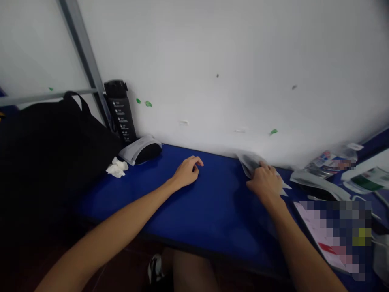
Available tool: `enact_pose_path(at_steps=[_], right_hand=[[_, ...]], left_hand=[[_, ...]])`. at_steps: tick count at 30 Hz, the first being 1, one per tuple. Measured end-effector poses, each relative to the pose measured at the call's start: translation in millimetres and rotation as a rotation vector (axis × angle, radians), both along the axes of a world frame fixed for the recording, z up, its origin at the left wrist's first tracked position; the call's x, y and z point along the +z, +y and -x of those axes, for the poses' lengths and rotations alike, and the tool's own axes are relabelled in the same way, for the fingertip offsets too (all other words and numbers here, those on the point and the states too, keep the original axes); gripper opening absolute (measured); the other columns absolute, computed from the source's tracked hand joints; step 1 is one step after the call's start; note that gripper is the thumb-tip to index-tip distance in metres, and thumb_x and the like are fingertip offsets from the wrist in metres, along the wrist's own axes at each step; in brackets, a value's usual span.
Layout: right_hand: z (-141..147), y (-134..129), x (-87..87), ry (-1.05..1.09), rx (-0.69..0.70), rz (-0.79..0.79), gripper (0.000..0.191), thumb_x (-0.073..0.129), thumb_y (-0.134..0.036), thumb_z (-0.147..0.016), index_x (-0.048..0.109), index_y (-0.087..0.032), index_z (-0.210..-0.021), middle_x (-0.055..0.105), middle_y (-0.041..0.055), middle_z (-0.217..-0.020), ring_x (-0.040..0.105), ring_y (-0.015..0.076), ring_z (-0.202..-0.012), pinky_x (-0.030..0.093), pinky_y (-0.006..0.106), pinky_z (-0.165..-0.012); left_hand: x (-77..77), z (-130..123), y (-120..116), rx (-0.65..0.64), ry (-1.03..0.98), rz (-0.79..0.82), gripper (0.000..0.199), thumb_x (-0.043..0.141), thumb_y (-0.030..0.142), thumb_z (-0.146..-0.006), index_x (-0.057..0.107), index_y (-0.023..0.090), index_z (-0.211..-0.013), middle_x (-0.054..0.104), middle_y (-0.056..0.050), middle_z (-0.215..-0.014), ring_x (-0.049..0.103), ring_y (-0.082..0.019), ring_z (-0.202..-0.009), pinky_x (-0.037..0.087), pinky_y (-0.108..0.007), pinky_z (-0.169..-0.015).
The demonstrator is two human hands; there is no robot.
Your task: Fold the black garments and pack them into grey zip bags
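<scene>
My left hand (pixel 187 172) rests on the blue desktop (pixel 212 219) with its fingers loosely curled, holding nothing. A crumpled silver-grey plastic packet (pixel 251 165) lies against the wall at the desk's back edge. My right hand (pixel 264 182) sits on this packet, fingers closed over its near part and hiding much of it. A white paper tissue (pixel 117 167) lies some way left of my left hand, and a grey-and-black soft case (pixel 141 150) lies just beyond the tissue.
A black backpack (pixel 51 162) fills the left side, and a black water bottle (pixel 120 111) stands by the wall. At the right lie a curved grey packet (pixel 317 184), a printed bag (pixel 330 162) and a partly blurred paper sheet (pixel 316 231). A white wall bounds the desk's back.
</scene>
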State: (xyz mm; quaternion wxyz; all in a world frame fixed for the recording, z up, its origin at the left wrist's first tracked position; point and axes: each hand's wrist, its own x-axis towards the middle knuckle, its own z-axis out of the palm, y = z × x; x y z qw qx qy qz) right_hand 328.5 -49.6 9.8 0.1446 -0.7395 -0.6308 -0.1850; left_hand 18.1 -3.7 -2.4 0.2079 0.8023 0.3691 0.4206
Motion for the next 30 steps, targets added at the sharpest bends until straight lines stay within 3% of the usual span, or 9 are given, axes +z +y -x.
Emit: enact_pose_path(at_steps=[2, 5, 11, 14, 18, 20, 24, 27, 30], right_hand=[[0.6, -1.0, 5.0, 0.011, 0.009, -0.076, 0.012, 0.064, -0.015, -0.072, 0.073, -0.016, -0.079, 0.065, 0.0209, -0.138, 0.058, 0.0412, -0.124, 0.05, 0.06, -0.096], [6.7, -3.0, 13.9, 0.07, 0.032, -0.18, 0.013, 0.061, -0.019, -0.078, 0.073, -0.017, -0.081, 0.065, 0.0178, -0.14, 0.053, 0.0398, -0.128, 0.044, 0.059, -0.102], [21.1, -6.3, 27.2, 0.153, 0.102, -0.332, 0.014, 0.06, -0.025, -0.084, 0.071, -0.018, -0.085, 0.066, 0.0156, -0.135, 0.057, 0.0377, -0.124, 0.044, 0.052, -0.099], [22.0, -6.5, 29.7, 0.158, 0.13, -0.362, 0.017, 0.057, -0.025, -0.088, 0.071, -0.018, -0.094, 0.073, 0.0151, -0.121, 0.063, 0.0343, -0.113, 0.043, 0.052, -0.103], [21.8, -6.6, 31.6, 0.193, 0.116, -0.353, 0.022, 0.049, -0.027, -0.096, 0.068, -0.019, -0.105, 0.076, 0.0094, -0.093, 0.069, 0.0287, -0.087, 0.036, 0.061, -0.112], [23.2, -6.9, 32.3, 0.24, 0.141, -0.333, 0.022, 0.047, -0.029, -0.099, 0.066, -0.02, -0.108, 0.077, 0.0088, -0.09, 0.069, 0.0284, -0.081, 0.037, 0.063, -0.111], [30.2, -8.0, 31.6, 0.375, 0.336, -0.286, 0.021, 0.049, -0.032, -0.102, 0.066, -0.023, -0.11, 0.079, 0.0103, -0.109, 0.073, 0.0316, -0.095, 0.048, 0.058, -0.105], [42.2, -11.2, 28.3, 0.485, 0.578, -0.227, 0.021, 0.056, -0.038, -0.102, 0.07, -0.025, -0.111, 0.079, 0.0093, -0.12, 0.074, 0.0315, -0.107, 0.057, 0.05, -0.098], [59.9, -15.3, 23.4, 0.591, 0.81, -0.16, 0.018, 0.062, -0.037, -0.102, 0.075, -0.027, -0.11, 0.081, 0.0052, -0.116, 0.076, 0.0292, -0.107, 0.057, 0.05, -0.104]], left_hand=[[0.0, -1.3, 0.9, -0.006, 0.003, -0.008, 0.036, 0.05, -0.005, -0.078, 0.069, 0.019, -0.096, 0.068, -0.004, -0.098, 0.066, -0.016, -0.088, 0.055, -0.03, -0.084], [-0.2, -2.4, 1.8, -0.007, -0.002, -0.003, 0.036, 0.05, -0.006, -0.078, 0.069, 0.019, -0.096, 0.067, -0.004, -0.099, 0.065, -0.015, -0.082, 0.055, -0.03, -0.082], [0.7, -1.5, 0.5, -0.012, 0.012, -0.001, 0.036, 0.05, -0.006, -0.078, 0.068, 0.018, -0.096, 0.067, -0.004, -0.099, 0.065, -0.015, -0.084, 0.054, -0.03, -0.082], [1.2, -0.9, 0.3, -0.009, 0.025, 0.003, 0.035, 0.05, -0.005, -0.079, 0.068, 0.019, -0.097, 0.067, -0.004, -0.1, 0.065, -0.015, -0.085, 0.054, -0.03, -0.082], [-0.2, -0.9, 1.5, -0.011, 0.019, -0.003, 0.035, 0.049, -0.005, -0.079, 0.068, 0.019, -0.096, 0.067, -0.004, -0.099, 0.065, -0.015, -0.086, 0.054, -0.03, -0.082], [-0.7, -1.0, 1.2, -0.013, 0.016, -0.004, 0.034, 0.05, -0.005, -0.079, 0.068, 0.018, -0.097, 0.067, -0.004, -0.099, 0.065, -0.015, -0.087, 0.054, -0.03, -0.083], [6.5, -0.3, -6.0, 0.013, 0.004, -0.006, 0.035, 0.056, 0.001, -0.085, 0.066, 0.019, -0.113, 0.067, -0.006, -0.114, 0.066, -0.017, -0.093, 0.055, -0.032, -0.087], [20.9, 0.8, -15.4, 0.038, 0.034, -0.118, 0.05, 0.069, 0.017, -0.091, 0.056, 0.024, -0.14, 0.059, -0.01, -0.14, 0.061, -0.024, -0.122, 0.051, -0.04, -0.104], [33.6, 0.9, -21.3, -0.006, 0.144, -0.247, 0.038, 0.076, 0.034, -0.094, 0.068, 0.028, -0.13, 0.056, -0.008, -0.149, 0.049, -0.03, -0.139, 0.038, -0.047, -0.117]])
